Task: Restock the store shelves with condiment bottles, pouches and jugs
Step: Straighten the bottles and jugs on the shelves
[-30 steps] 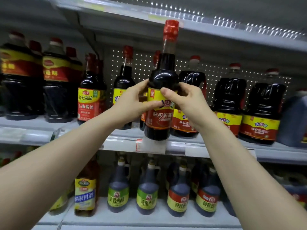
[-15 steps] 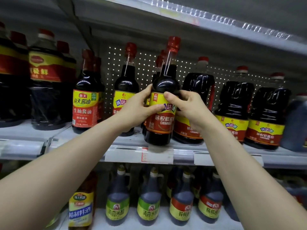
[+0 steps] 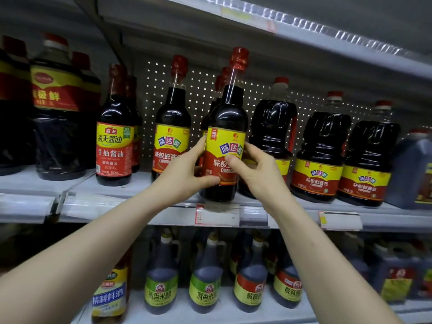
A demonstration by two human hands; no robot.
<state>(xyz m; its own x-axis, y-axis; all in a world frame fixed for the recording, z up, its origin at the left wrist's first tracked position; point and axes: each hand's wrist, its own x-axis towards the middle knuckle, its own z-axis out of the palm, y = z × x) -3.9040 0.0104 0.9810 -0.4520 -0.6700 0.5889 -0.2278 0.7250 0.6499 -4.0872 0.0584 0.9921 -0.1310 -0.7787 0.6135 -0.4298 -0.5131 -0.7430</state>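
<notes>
Soy sauce bottle (image 3: 228,113) at the shelf (image 3: 140,206) edge
Left hand (image 3: 184,174) and right hand (image 3: 257,171): fingers (image 3: 208,181) curled round its label.

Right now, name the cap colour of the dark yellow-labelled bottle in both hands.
Red cap on the bottle; head view best.

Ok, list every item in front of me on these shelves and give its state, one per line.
Soy sauce bottle: upright, red cap on, base at the front edge of the middle shelf.
Left hand: grips the bottle's label side.
Right hand: grips the bottle's other side.
Neighbouring bottle: upright, capped, on the shelf.
Jugs: upright, capped, rowed to the right.
Vinegar bottles: upright, a level below.
</notes>
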